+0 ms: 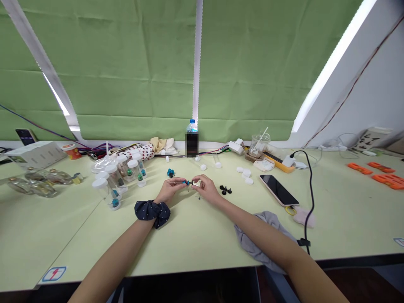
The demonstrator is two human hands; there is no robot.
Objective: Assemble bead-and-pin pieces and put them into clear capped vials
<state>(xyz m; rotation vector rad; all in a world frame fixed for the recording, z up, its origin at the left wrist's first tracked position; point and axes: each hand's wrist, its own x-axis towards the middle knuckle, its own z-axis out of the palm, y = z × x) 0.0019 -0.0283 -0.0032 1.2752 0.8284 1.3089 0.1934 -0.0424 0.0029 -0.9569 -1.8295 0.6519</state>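
My left hand [171,189], with a dark dotted scrunchie [153,211] on its wrist, pinches a small blue part [185,182]. Facing it, my right hand [206,190] has its fingertips closed on a small black piece [191,183] that meets the blue one. The exact kind of these parts is too small to make out. Beyond my left hand sits a little heap of teal-blue parts [171,173]. Several black knob-like parts [225,190] lie to the right of my right hand. A tiny pin-like piece [199,198] shows just below my right fingers.
Clear tubes with white lids [109,193], holding coloured pieces, stand at left. White caps [246,173] lie at right, near a phone [279,190] and a black cable [311,198]. A bottle [192,126] stands at the back. Grey cloth [249,240] lies under my right forearm.
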